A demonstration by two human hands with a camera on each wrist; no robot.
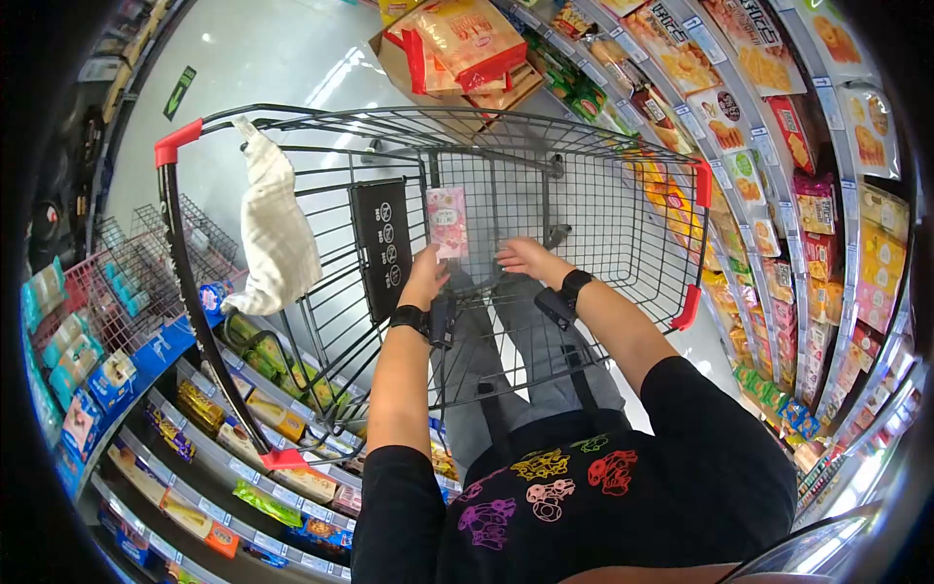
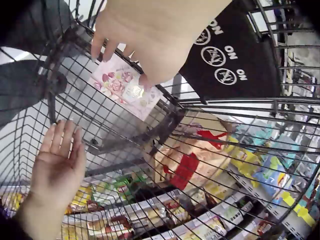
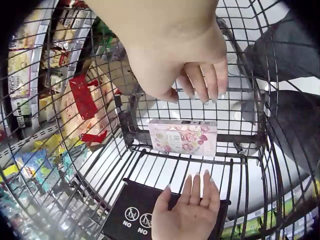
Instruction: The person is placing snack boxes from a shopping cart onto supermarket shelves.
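A pink floral box (image 1: 448, 222) lies in the wire shopping cart, beside the black sign panel (image 1: 381, 248). My left hand (image 1: 424, 279) is at the box's near end; in the left wrist view that hand (image 2: 145, 47) hangs over the box (image 2: 125, 90) with fingers loosely bent, and contact cannot be told. My right hand (image 1: 530, 261) is held to the right of the box, apart from it, its fingers relaxed and holding nothing. The right wrist view shows the right hand (image 3: 180, 60) above the box (image 3: 184, 138), with the left hand (image 3: 187, 212) palm up on the other side.
A white cloth (image 1: 277, 219) hangs over the cart's side near the handle (image 1: 180, 243). Shelves of packaged snacks (image 1: 725, 127) line the right, and more shelves (image 1: 224, 438) stand at the lower left. A carton with red and orange packs (image 1: 467, 44) is beyond the cart.
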